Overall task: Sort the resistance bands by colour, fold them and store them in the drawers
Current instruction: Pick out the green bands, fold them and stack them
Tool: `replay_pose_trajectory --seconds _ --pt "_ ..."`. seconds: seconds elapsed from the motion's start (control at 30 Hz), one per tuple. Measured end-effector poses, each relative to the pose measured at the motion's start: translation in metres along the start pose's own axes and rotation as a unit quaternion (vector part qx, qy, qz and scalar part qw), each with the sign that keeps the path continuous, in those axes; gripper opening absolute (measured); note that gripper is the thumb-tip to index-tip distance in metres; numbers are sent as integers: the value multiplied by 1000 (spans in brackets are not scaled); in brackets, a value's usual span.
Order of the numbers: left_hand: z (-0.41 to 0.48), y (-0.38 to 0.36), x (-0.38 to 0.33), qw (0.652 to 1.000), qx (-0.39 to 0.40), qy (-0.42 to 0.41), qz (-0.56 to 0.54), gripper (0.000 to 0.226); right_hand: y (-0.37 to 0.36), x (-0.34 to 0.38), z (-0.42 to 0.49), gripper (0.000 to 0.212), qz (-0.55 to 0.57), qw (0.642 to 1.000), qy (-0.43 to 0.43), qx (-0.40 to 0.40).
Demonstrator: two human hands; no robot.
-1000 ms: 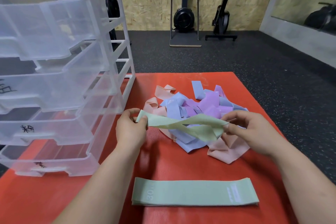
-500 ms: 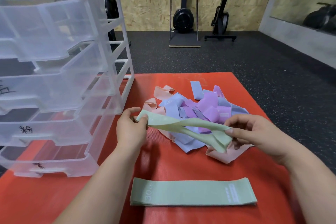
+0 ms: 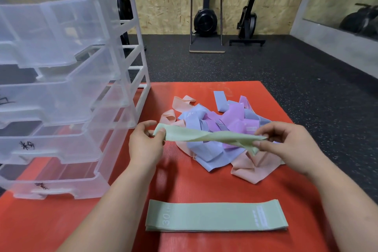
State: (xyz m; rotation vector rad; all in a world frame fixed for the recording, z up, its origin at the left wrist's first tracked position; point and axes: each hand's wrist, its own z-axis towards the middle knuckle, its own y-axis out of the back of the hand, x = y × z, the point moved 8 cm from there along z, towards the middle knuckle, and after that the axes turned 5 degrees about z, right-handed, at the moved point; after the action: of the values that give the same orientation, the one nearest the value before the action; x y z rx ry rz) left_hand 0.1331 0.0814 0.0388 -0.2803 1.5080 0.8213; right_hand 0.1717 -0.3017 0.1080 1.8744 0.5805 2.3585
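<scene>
Two hands pinch a twisted green resistance band above the mixed band pile: left hand at one end, right hand at the other. Flat green band stack lies on the red mat, just beside the clear drawer unit.

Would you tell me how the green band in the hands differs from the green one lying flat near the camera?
The held band is twisted and raised; the flat band lies smooth on the mat. The held band is pinched by the left hand and right hand; the flat band is untouched. Both are pale green.
</scene>
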Motion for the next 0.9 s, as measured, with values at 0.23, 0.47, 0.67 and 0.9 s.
replay_pose_trajectory --seconds 0.23,0.47,0.67,0.9 --pt "-2 -9 1 1000 15 4 6 28 12 29 -10 29 -254 939 132 -192" --pt "-3 -13 1 1000 28 4 8 29 2 27 -13 20 -348 904 86 -232" --pt "-8 -14 -9 999 39 -13 3 31 -1 16 -9 23 -348 900 46 -256" --pt "-8 -10 -11 999 49 -8 -10 35 -2 -4 4 29 -20 994 -27 -107"
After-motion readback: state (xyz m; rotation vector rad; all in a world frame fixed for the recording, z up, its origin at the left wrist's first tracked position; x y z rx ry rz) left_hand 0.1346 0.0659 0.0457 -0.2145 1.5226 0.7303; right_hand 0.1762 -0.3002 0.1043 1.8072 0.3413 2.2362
